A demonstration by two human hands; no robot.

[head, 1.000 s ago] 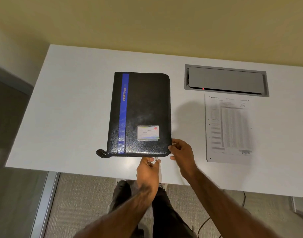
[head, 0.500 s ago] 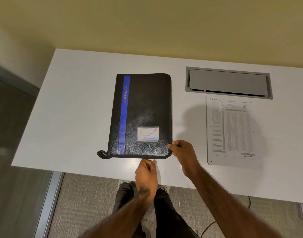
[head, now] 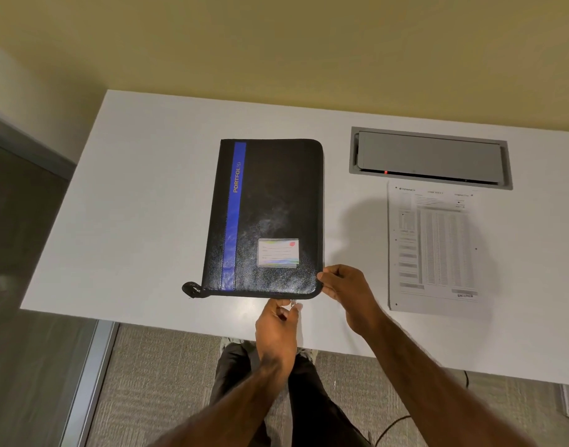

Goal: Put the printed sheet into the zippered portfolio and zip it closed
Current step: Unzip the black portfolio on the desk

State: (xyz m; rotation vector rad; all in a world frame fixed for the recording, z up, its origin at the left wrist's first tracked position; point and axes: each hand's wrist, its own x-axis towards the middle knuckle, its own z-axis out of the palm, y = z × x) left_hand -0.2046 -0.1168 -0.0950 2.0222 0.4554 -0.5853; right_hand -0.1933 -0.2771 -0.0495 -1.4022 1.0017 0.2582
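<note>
A black zippered portfolio (head: 270,201) with a blue stripe and a name card lies closed in the middle of the white table (head: 141,195). My left hand (head: 278,324) pinches the small metal zipper pull (head: 292,304) at the portfolio's near edge. My right hand (head: 344,290) grips the portfolio's near right corner between thumb and fingers. The printed sheet (head: 434,250) lies flat on the table to the right, apart from both hands.
A grey recessed cable box (head: 429,156) with a red light sits in the table behind the sheet. The table's near edge runs just under my hands; carpet, my legs and a cable show below. A yellow wall stands behind.
The camera has shifted slightly, so the scene sits a bit to the right. Both hands keep their hold at the portfolio's near edge; the portfolio and sheet have not moved.
</note>
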